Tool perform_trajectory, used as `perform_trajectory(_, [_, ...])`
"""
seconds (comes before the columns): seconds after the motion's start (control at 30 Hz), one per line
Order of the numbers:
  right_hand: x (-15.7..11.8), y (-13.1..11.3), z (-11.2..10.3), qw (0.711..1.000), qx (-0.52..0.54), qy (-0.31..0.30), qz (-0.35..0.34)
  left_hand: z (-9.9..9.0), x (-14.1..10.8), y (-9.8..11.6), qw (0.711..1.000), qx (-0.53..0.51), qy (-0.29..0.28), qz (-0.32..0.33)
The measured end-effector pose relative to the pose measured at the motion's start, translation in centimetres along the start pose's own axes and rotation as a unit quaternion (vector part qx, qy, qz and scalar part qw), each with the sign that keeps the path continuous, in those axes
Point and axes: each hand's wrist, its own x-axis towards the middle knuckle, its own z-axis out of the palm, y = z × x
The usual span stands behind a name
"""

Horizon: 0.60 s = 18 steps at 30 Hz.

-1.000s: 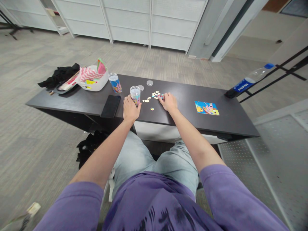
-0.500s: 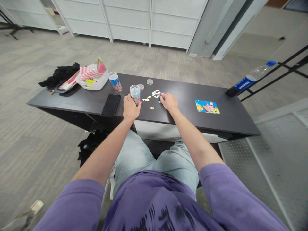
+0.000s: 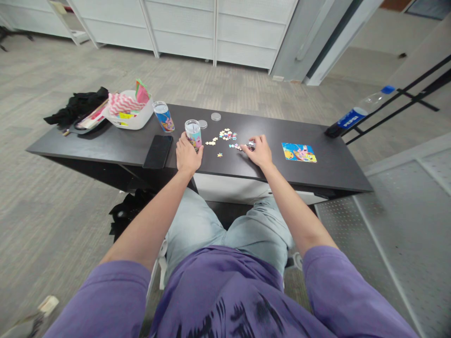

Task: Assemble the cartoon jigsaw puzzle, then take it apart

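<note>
My left hand (image 3: 188,156) is wrapped around a clear canister (image 3: 193,133) with a colourful cartoon print, upright on the dark table. My right hand (image 3: 260,151) has its fingers apart, low over the tabletop, and its fingertips touch several jigsaw pieces (image 3: 235,147) strung out to their left. Just behind lies a small heap of jigsaw pieces (image 3: 228,134). Pale jigsaw pieces (image 3: 212,142) lie between the heap and the canister, and one loose piece (image 3: 220,155) is nearer me. Some pieces under my right hand are partly hidden.
Two round silver lids (image 3: 216,116) lie behind the canister. A second printed canister (image 3: 164,116), a black phone (image 3: 158,151) and a white basket (image 3: 136,120) are to the left. A cartoon picture card (image 3: 299,152) and a leaning Pepsi bottle (image 3: 352,117) are to the right.
My right hand has moved right and towards me from the heap, its fingers spreading. Several jigsaw pieces now lie apart from the heap beside it. My left hand stays on the canister.
</note>
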Motion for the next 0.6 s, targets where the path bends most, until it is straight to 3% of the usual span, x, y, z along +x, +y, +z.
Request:
perform_trajectory(0.13, [-1.5, 0.4, -0.2, 0.999, -0.001, -0.043, -0.005, -0.2, -0.2, 0.6, 1.000, 0.002, 0.000, 0.001])
perform_trajectory(0.6, [-0.4, 1.0, 0.8, 0.997, 0.009, -0.076, -0.029, -0.6, -0.3, 0.8, 1.000, 0.005, 0.000, 0.005])
